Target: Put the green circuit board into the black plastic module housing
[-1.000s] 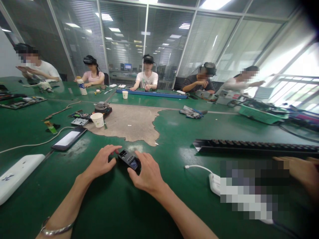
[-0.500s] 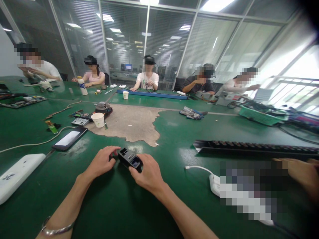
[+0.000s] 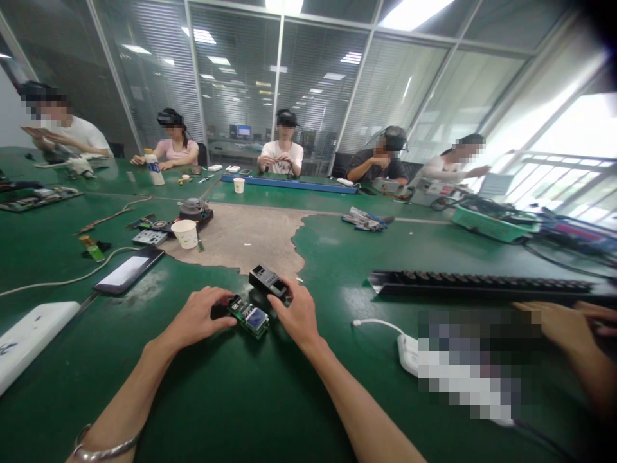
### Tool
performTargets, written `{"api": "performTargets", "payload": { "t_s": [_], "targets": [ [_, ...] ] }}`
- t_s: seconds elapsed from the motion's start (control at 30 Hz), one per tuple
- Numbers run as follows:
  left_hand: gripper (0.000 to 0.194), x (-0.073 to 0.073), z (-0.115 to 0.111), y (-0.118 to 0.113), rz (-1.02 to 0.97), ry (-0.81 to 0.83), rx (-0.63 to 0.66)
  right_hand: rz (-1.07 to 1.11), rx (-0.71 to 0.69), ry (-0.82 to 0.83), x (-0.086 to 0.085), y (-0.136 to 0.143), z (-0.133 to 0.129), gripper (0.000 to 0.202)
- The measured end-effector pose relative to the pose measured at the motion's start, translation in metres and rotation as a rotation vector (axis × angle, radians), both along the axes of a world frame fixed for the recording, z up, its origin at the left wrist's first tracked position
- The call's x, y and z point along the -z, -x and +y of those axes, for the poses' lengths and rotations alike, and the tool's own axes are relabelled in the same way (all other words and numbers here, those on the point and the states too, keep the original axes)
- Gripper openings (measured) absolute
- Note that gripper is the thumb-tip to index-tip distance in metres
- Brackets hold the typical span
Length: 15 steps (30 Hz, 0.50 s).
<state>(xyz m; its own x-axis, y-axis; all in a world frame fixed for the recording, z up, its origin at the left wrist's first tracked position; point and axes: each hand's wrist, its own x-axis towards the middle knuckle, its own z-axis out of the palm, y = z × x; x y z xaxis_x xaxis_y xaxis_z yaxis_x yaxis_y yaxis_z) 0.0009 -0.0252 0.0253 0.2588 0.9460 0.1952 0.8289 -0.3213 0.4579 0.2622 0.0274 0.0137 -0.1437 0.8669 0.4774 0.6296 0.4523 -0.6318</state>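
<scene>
My left hand (image 3: 200, 314) pinches the left end of a green circuit board (image 3: 247, 316) that has a small bluish screen near its right end. My right hand (image 3: 299, 313) grips the right end of a black cover (image 3: 267, 280) with cut-out openings. Cover and board are apart, the cover lying just beyond the board and slightly to its right. Both are over the green table (image 3: 202, 392). My fingers hide one end of each part.
A phone (image 3: 130, 270) and white power strip (image 3: 36, 341) lie left; a paper cup (image 3: 186, 234) stands beyond. On the right are a long black rail (image 3: 482, 283), another white power strip (image 3: 409, 354) and another person's hand (image 3: 563, 328). Several people sit opposite.
The black cover has come off the circuit board, which now shows. My right hand has moved up and right with the cover, while my left hand keeps the board.
</scene>
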Motion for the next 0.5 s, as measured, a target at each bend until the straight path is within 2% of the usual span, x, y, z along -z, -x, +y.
{"api": "performTargets", "payload": {
  "t_s": [0.17, 0.37, 0.5],
  "targets": [
    [0.043, 0.0027, 0.0046, 0.0011, 0.027, -0.015, -0.015, -0.079, -0.015, 0.025, 0.0124, -0.0025, 0.0055, 0.045],
    [0.036, 0.0000, 0.0040, -0.0016, 0.026, -0.032, 0.014, -0.158, -0.024, -0.013, 0.0103, -0.0063, 0.0037, 0.060],
    [0.031, -0.0004, 0.0047, -0.0014, 0.028, -0.030, 0.013, -0.121, -0.030, -0.001, 0.0099, -0.0063, 0.0047, 0.049]
  ]
}}
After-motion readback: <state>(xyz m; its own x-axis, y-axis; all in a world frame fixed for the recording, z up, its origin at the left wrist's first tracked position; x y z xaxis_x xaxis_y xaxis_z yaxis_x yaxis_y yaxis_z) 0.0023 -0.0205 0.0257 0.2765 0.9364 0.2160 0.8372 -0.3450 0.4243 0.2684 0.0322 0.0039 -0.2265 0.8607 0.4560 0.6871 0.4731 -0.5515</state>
